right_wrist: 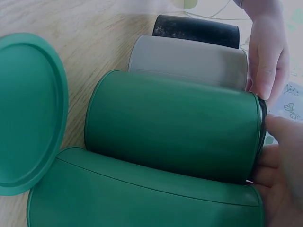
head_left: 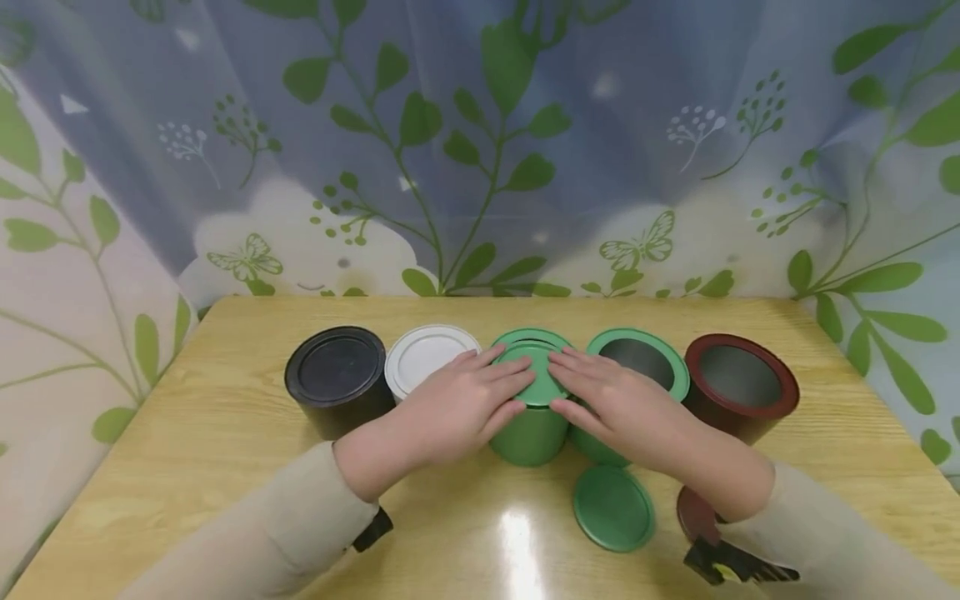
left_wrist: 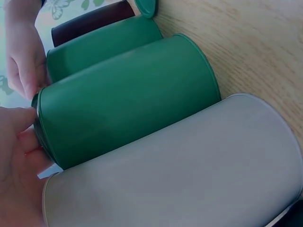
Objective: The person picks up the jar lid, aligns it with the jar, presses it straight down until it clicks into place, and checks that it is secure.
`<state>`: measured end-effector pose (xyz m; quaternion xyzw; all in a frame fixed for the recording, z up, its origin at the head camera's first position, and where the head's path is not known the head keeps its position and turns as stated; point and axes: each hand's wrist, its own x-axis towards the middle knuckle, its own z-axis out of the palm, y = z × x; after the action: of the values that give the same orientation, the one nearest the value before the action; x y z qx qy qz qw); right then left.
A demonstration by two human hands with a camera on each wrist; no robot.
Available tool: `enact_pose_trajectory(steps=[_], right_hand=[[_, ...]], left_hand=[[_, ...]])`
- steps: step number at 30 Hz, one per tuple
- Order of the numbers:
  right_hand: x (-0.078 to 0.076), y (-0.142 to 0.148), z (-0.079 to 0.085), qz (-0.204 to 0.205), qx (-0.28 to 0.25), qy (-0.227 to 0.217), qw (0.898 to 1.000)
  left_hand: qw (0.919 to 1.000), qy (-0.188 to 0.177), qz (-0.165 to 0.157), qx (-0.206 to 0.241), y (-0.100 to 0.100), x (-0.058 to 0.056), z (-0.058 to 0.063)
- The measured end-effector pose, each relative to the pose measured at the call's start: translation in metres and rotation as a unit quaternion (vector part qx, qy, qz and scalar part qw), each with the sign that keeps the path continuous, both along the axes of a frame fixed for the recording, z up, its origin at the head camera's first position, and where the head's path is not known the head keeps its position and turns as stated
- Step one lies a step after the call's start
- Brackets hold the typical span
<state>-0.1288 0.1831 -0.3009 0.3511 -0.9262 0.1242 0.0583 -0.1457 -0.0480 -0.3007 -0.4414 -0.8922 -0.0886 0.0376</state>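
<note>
In the middle of the row stands a green can (head_left: 528,437) with a green lid (head_left: 543,385) on top. A dark gap shows along the far rim, so the lid sits slightly uneven. My left hand (head_left: 453,408) rests extended fingers on the lid's left side. From the other side, my right hand (head_left: 630,400) lays its fingers on the same lid. Both wrist views show the can's smooth side (left_wrist: 128,99) and the thumbs near its top edge (right_wrist: 259,123).
To the left stand a lidded white can (head_left: 431,354) and a lidded black can (head_left: 337,371). At the right are an uncovered green can (head_left: 641,362) and an uncovered dark red can (head_left: 738,379). A loose green lid (head_left: 613,508) and dark red lid (head_left: 696,517) lie in front.
</note>
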Motion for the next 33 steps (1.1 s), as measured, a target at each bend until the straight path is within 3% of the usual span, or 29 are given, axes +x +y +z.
enact_pose_trajectory(steps=[21,33], right_hand=[[-0.007,-0.002,0.006,-0.004,0.020,-0.020,1.000],[-0.012,-0.004,0.012,-0.002,0.021,-0.070,0.997]], left_hand=[[0.9997,0.005,0.011,-0.021,0.003,-0.004,0.003],[0.9983,-0.041,0.024,-0.035,0.006,-0.009,0.007]])
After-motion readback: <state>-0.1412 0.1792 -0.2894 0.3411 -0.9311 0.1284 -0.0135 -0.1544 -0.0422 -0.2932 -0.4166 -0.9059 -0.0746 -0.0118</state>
